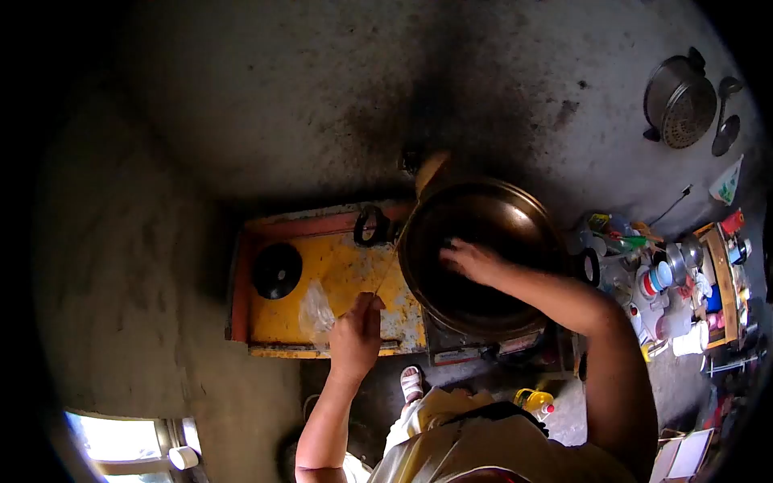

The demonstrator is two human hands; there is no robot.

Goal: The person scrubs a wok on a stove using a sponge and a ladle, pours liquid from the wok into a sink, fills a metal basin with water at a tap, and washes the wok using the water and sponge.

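Note:
A large dark wok [527, 201] with a bronze sheen sits at the right end of the yellow stove top. My right hand [473, 262] reaches down inside it, fingers curled near the dark bottom. Whatever lies under those fingertips is too dark to make out. Left of the wok, my left hand [356, 332] is closed above the stove's front edge. A thin pale strand [388, 272] runs from its fingertips up towards the wok rim. Close beside this hand, a clear plastic bag [316, 310] rests on the yellow surface [338, 262].
A round black disc [277, 270] lies on the stove's left side. Behind the wok stands a wooden piece [432, 171]. Bowls, cups and utensils crowd the right side around a wooden shelf [717, 282]. A steamer pot [680, 101] hangs on the wall; an oil bottle [535, 400] stands on the floor.

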